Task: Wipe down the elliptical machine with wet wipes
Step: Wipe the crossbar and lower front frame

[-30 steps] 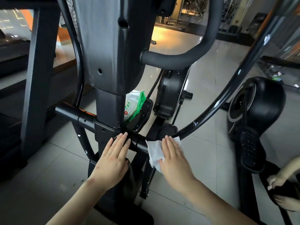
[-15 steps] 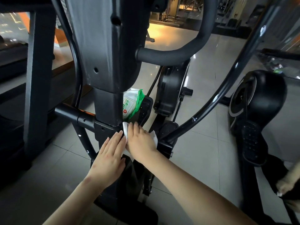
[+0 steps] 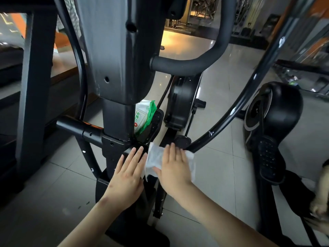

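Head view, elliptical machine (image 3: pixel 117 68) seen from above its base. Nearest the camera, both forearms reached forward and down. The left hand (image 3: pixel 128 173) lay flat on the lower frame, fingers straight and nearly together, gripping nothing. It sat where it had been a second before, so it appeared to serve as a brace. The right hand (image 3: pixel 173 168) pressed a white wet wipe (image 3: pixel 153 159) flat against the horizontal crossbar (image 3: pixel 78 129). Its fingers were straight and slightly apart, and the thumb was spread over the wipe's lower left corner; nothing was clamped.

Half a second earlier this hand and the wipe had been hard against the foot of the column, touching the left fingertips. At this moment they had slid back to the right, just short of the round pivot cap (image 3: pixel 180 140) where the curved swing arm (image 3: pixel 240 97) joins. That was close to their place a second before. The pattern reads as one back-and-forth stroke along the same short stretch of bar, which was probably clean enough to leave.

Behind the column, a green-and-white wipe pack (image 3: pixel 144 116) rested on a pedal (image 3: pixel 154 125). Farther off stood the flywheel housing (image 3: pixel 181 102), and on the right a neighbouring machine (image 3: pixel 277 111). The upper column, handles and pedals looked untouched, so most of the task appeared to remain.
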